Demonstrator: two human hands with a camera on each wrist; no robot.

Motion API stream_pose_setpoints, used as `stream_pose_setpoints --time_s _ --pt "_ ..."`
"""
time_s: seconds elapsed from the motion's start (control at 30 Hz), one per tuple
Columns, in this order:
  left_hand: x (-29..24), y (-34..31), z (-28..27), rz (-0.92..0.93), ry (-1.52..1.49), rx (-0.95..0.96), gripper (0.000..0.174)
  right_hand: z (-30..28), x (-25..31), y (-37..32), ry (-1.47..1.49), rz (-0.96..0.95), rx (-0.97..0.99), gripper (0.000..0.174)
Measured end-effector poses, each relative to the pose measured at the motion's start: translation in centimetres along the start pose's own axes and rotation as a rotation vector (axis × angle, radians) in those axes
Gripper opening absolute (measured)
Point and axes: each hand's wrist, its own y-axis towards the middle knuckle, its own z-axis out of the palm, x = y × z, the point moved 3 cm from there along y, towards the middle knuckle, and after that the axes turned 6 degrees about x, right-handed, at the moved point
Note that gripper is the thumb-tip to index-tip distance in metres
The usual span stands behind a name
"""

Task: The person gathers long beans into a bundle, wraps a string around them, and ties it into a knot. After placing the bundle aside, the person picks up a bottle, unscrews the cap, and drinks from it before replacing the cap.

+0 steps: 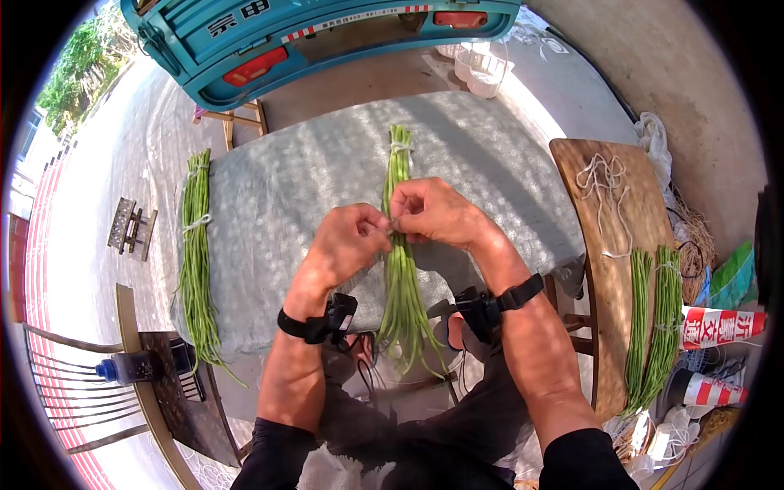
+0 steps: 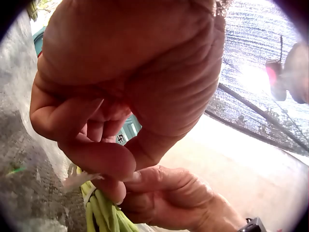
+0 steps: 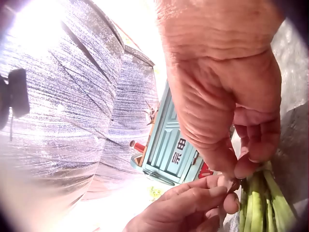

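A bundle of long green beans (image 1: pixel 402 286) lies lengthwise on the cloth-covered table, a white string tie (image 1: pixel 400 148) round its upper end. Over the middle of the bundle, my left hand (image 1: pixel 346 242) and right hand (image 1: pixel 441 214) meet fingertip to fingertip. Thumb and forefinger of each pinch a thin whitish string (image 2: pixel 83 181), mostly hidden by the fingers. In the right wrist view the bean stalks (image 3: pixel 260 203) run just beneath the fingertips.
Another tied bean bundle (image 1: pixel 196 245) lies along the table's left edge. On a wooden board (image 1: pixel 604 212) at right are loose string (image 1: pixel 604 184) and more beans (image 1: pixel 665 318). A blue vehicle (image 1: pixel 327 37) stands beyond the table; a wooden chair (image 1: pixel 139 392) is at left.
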Motion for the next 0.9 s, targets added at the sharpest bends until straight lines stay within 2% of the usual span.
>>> stream_pose_setpoints --time_s 0.4,0.73,0.83,0.9 --pt "-0.9 -0.4 0.0 -0.032 -0.006 0.024 0.019 0.0 -0.4 0.2 -0.044 -0.026 0.001 0.008" --pt "-1.1 -0.3 0.2 -0.034 -0.037 0.036 0.016 0.3 -0.4 0.3 -0.112 -0.075 -0.059 0.015" --pt "-0.4 -0.1 -0.1 0.009 0.013 0.013 0.015 0.3 -0.2 0.2 -0.167 -0.079 -0.065 0.016" --pt "-0.4 -0.1 -0.3 0.101 0.228 -0.096 0.015 0.2 0.1 0.1 -0.226 -0.113 -0.065 0.018"
